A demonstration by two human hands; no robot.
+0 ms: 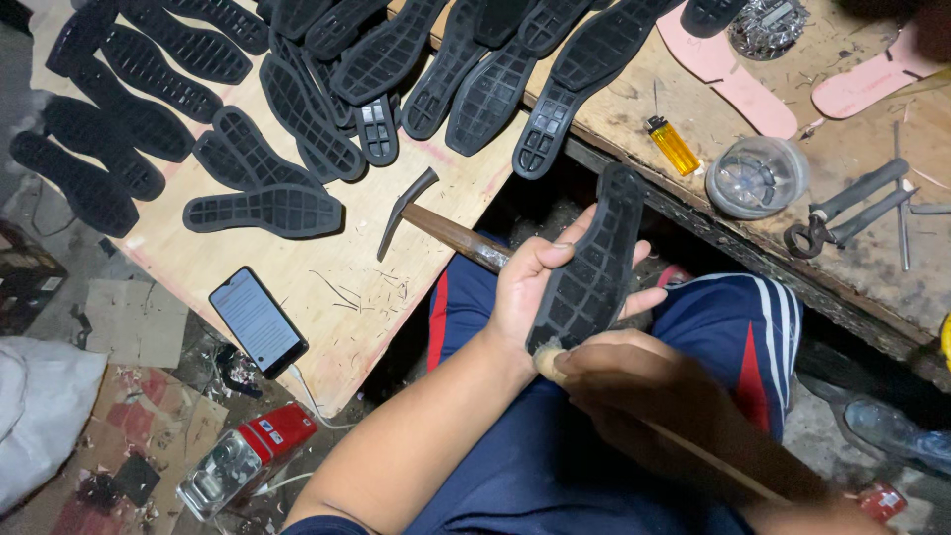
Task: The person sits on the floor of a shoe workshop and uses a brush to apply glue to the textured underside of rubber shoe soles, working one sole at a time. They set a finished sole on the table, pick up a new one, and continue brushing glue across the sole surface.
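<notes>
We are holding a black shoe sole (592, 263) above our lap, left hand (530, 287) clamped around it, right hand (634, 381) closed on a thin brush (547, 362) touching its heel; next, the strokes probably need carrying toward the toe.

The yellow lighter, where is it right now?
In the head view the yellow lighter lies upper right on the wooden bench, between a black sole's heel and the clear round container.
</notes>
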